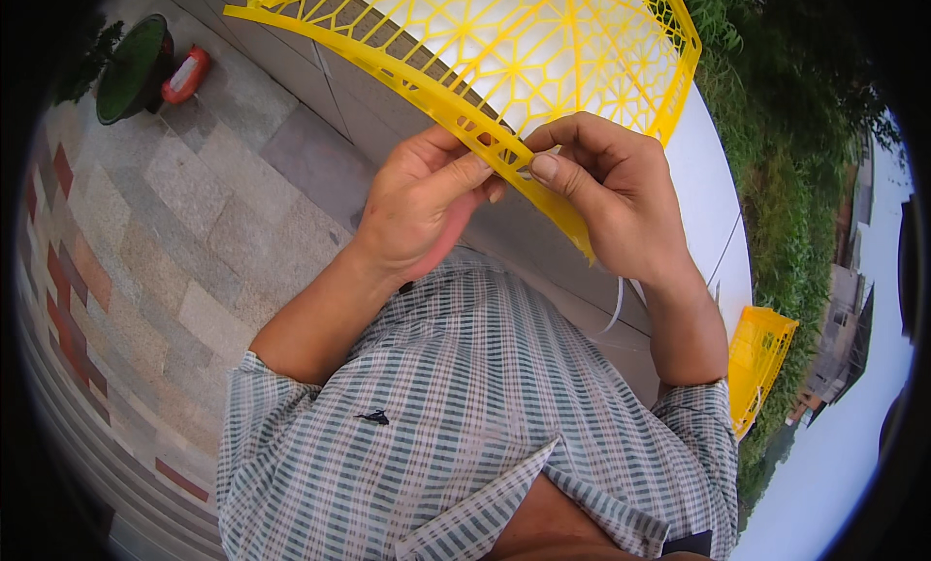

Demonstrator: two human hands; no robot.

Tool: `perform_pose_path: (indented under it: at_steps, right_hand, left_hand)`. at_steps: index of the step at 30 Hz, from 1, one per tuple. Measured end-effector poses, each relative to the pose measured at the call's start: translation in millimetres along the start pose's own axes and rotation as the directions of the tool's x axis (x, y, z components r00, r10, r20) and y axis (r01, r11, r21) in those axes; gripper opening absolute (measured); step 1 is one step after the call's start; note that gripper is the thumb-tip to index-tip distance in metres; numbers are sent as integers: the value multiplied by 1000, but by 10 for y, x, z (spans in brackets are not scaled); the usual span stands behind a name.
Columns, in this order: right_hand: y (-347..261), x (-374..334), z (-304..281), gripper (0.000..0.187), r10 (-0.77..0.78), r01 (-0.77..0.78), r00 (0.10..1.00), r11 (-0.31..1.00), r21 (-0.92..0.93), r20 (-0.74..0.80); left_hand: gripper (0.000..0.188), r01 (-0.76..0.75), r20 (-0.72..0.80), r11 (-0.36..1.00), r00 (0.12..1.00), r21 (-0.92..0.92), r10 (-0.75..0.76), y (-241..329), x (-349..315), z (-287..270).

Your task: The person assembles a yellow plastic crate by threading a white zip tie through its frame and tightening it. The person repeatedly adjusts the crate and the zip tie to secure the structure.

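A yellow plastic openwork basket (pixel 529 47) with a lattice pattern rests tilted on the white ledge, its long rim toward me. My left hand (pixel 417 202) pinches the slotted rim from the left, thumb on top and fingertips curled beneath. On the other side, my right hand (pixel 616 192) grips the same rim between thumb and curled fingers, close to the left hand. A thin white strip (pixel 617 309), like a cable tie, hangs below my right hand; where its upper end goes is hidden.
Another yellow basket (pixel 761 362) stands at the right end of the white ledge (pixel 713 202). Green plants (pixel 786 173) grow beyond it. On the paved floor (pixel 213 212) at the far left are a dark green round pot (pixel 134 71) and a red object with white inside (pixel 186 74).
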State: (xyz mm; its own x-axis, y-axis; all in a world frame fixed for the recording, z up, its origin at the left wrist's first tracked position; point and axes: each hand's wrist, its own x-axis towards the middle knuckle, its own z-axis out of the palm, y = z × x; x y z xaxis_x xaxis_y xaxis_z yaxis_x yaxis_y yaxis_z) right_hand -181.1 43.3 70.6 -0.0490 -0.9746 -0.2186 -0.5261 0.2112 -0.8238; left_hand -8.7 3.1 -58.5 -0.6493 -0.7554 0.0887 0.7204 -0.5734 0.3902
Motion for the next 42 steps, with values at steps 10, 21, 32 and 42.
perform_pose_path:
  at_steps: [10,21,32,42]
  right_hand:
    - [-109,-40,148,17,-144,130,988,969,-210,-51]
    - [-41,-77,181,15,-208,168,974,929,-330,-89]
    - [-27,-100,205,14,-248,207,965,918,-339,-82]
    - [-28,-51,131,9,-161,141,986,950,-278,-51]
  left_hand:
    - [31,25,-58,957,998,288,-9,148,-28,109]
    - [22,33,-77,969,997,244,-15,137,-8,147]
    - [20,24,-49,974,999,225,-14,119,-11,145]
    - [20,18,-29,978,1000,206,-13,105,-17,149]
